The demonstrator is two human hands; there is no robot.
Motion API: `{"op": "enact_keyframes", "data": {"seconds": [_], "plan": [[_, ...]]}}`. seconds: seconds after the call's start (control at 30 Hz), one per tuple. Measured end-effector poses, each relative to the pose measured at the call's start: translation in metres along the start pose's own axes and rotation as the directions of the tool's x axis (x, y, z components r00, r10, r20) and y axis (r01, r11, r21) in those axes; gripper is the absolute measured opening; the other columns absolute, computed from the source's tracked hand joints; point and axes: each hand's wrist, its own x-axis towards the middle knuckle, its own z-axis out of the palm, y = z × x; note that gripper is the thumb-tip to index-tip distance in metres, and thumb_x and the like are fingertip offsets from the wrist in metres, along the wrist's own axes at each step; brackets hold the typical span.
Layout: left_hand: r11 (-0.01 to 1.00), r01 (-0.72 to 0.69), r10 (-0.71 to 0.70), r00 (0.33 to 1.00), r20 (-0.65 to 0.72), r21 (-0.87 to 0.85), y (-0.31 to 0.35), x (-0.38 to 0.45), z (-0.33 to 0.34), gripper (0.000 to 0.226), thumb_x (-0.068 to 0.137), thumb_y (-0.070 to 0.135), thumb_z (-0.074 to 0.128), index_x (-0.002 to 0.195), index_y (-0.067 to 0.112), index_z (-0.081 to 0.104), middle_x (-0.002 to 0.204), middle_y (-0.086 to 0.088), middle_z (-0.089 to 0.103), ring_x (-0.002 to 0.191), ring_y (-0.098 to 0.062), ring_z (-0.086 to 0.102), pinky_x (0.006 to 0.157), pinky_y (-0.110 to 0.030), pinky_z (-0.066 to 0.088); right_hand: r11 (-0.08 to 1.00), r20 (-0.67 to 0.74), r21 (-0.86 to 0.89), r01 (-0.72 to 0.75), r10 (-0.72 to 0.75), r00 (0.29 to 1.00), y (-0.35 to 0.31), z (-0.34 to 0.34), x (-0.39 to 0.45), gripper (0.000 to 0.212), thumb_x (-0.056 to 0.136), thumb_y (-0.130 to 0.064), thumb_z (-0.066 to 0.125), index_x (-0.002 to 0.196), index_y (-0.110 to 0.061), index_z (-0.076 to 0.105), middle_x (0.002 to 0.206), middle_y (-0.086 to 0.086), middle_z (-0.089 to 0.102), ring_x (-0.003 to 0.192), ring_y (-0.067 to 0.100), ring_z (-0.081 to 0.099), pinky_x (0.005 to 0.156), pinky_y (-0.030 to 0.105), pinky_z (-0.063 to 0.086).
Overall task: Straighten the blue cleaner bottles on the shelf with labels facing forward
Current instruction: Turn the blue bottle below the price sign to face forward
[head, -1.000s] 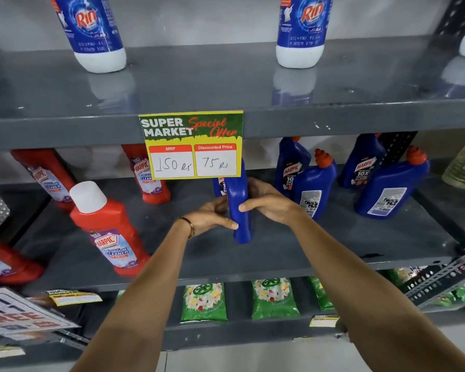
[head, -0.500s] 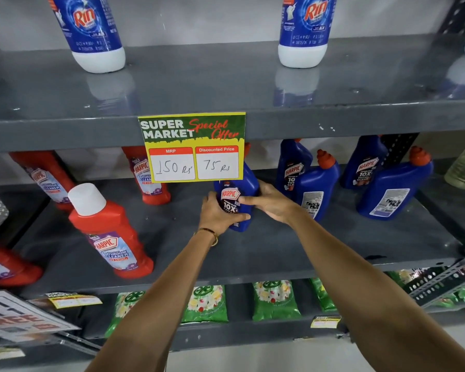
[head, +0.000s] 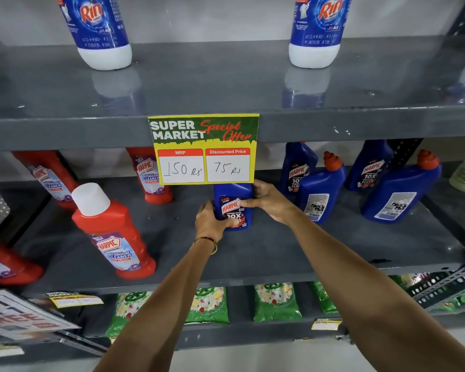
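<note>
Standing upright on the shelf (head: 279, 253), the blue cleaner bottle (head: 232, 208) sat clasped between both hands, left hand (head: 210, 220) low, right hand (head: 269, 201) higher, label forward.

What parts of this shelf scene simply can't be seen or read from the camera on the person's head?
- Held blue Harpic bottle: its cap and neck hide behind the price sign; left hand and right hand cover its sides.
- Rin bottles: tops cut off by the upper edge.
- Back-label print on the turned blue bottle: too small to read.
- Far-left red bottles: blurred, partly cut off.
</note>
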Motion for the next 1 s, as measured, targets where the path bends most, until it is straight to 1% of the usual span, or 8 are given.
{"op": "enact_keyframes", "data": {"seconds": [0.17,0.3,0.43,0.53,0.6,0.7,0.87,1.0], "plan": [[1.000,0.015,-0.015,1.000,0.006,0.026,-0.007,-0.002,0.002,0.063,0.057,0.023,0.085,0.110,0.007,0.054,0.113,-0.015,0.060,0.103,-0.028,0.059,0.088,-0.040,0.051,0.999,0.004,-0.015,-0.046,0.046,0.999,0.003,0.002,-0.003,0.060,0.075,0.006,0.068,0.129,-0.011,0.049,0.122,0.010,0.062,0.109,0.019,0.061,0.085,0.030,0.055],[0.999,-0.001,0.001,1.000,0.002,0.046,-0.010,-0.005,0.004,0.059,0.062,0.022,0.083,0.111,0.008,0.052,0.114,-0.015,0.057,0.104,-0.030,0.058,0.088,-0.040,0.050,0.998,-0.013,-0.019,-0.064,0.063,0.998,0.004,0.005,-0.006,0.060,0.075,0.004,0.069,0.130,-0.011,0.048,0.124,0.012,0.062,0.110,0.021,0.061,0.092,0.037,0.052],[0.999,0.009,-0.009,1.000,0.004,0.047,-0.013,-0.011,0.004,0.060,0.065,0.022,0.081,0.115,0.006,0.050,0.118,-0.015,0.055,0.105,-0.031,0.057,0.091,-0.042,0.050,0.997,-0.079,-0.031,-0.073,0.071,0.994,0.006,0.007,-0.013,0.062,0.074,0.004,0.070,0.130,-0.010,0.048,0.126,0.014,0.061,0.112,0.022,0.060,0.089,0.035,0.052],[0.999,0.033,-0.033,0.999,-0.025,0.000,-0.019,-0.021,0.001,0.061,0.066,0.022,0.080,0.117,0.005,0.049,0.120,-0.015,0.054,0.103,-0.030,0.058,0.091,-0.042,0.050,0.995,-0.198,-0.030,-0.096,0.088,0.976,0.012,0.006,-0.018,0.070,0.073,0.006,0.070,0.135,-0.007,0.041,0.135,0.017,0.054,0.123,0.027,0.053,0.099,0.040,0.047],[0.997,0.056,-0.059,0.997,-0.041,-0.059,-0.023,-0.030,0.001,0.064,0.067,0.022,0.080,0.120,0.006,0.048,0.120,-0.015,0.056,0.104,-0.028,0.059,0.093,-0.042,0.050,0.991,-0.320,-0.019,-0.136,0.123,0.939,0.017,0.004,-0.023,0.078,0.072,0.005,0.071,0.140,-0.005,0.034,0.142,0.017,0.046,0.129,0.030,0.046,0.107,0.043,0.040],[0.991,0.074,-0.076,0.997,-0.013,-0.109,-0.026,-0.044,0.005,0.061,0.068,0.022,0.079,0.119,0.006,0.049,0.114,-0.015,0.060,0.100,-0.027,0.061,0.087,-0.037,0.051,0.985,-0.486,-0.031,-0.173,0.136,0.863,0.024,0.000,-0.033,0.079,0.074,-0.001,0.072,0.141,-0.006,0.032,0.144,0.017,0.042,0.131,0.030,0.044,0.108,0.041,0.038],[0.995,-0.019,0.027,0.996,0.080,-0.099,-0.015,-0.063,0.021,0.049,0.071,0.021,0.077,0.113,0.007,0.055,0.104,-0.011,0.061,0.087,-0.020,0.057,0.083,-0.033,0.051,0.978,-0.655,-0.069,-0.198,0.105,0.748,0.038,-0.010,-0.065,0.070,0.079,-0.008,0.068,0.140,-0.006,0.034,0.143,0.015,0.044,0.131,0.028,0.043,0.108,0.037,0.038],[0.993,-0.066,0.081,0.985,0.150,-0.102,0.005,-0.068,0.044,0.050,0.073,0.020,0.075,0.117,0.006,0.054,0.111,-0.016,0.060,0.093,-0.026,0.059,0.078,-0.025,0.044,0.948,-0.740,-0.165,-0.271,0.062,0.670,0.047,-0.031,-0.096,0.048,0.080,-0.014,0.067,0.124,-0.005,0.050,0.125,0.015,0.059,0.116,0.033,0.055,0.085,0.033,0.045]]}}
